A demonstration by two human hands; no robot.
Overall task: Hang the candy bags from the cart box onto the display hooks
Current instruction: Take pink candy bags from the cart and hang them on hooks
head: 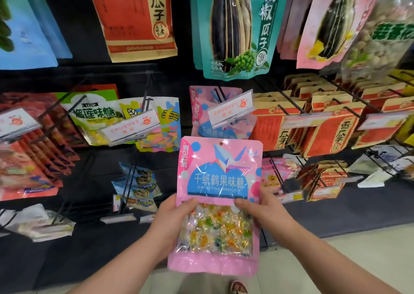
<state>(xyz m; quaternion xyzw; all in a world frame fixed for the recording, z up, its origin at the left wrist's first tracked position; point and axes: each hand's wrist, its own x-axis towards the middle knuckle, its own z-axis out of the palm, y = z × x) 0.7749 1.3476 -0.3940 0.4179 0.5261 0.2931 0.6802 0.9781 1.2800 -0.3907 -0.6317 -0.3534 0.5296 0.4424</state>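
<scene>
Candy bag [218, 177]: pink, upright, front facing the person, held between both hands. The clear lower window shows wrapped sweets in mixed colours. A small hang hole [221, 143] sits at the top edge, above both hands, with nothing through it.

Left hand [172, 215]: grips the bag's left edge at mid-height, thumb on the front, fingers behind and hidden.

Right hand [262, 211]: grips the right edge at the same height, thumb laid across the front, fingers behind.

Hook [220, 93]: black wire, straight above the hands and beyond the bag's top. It carries matching pink bags [201, 114] and a white price tag [230, 109] at its tip. The held bag's top lies just below that tag, apart from the hook.

Left of the left hand, higher up: green bag [94, 114] and other bright packets on neighbouring hooks.

Right of the right hand, higher up: rows of red-and-tan bags [331, 132].

Far above the hands: large teal bag [235, 29], flanked by red and pink ones.

Below the forearms: pale floor [336, 260] and a shoe tip [238, 287].
</scene>
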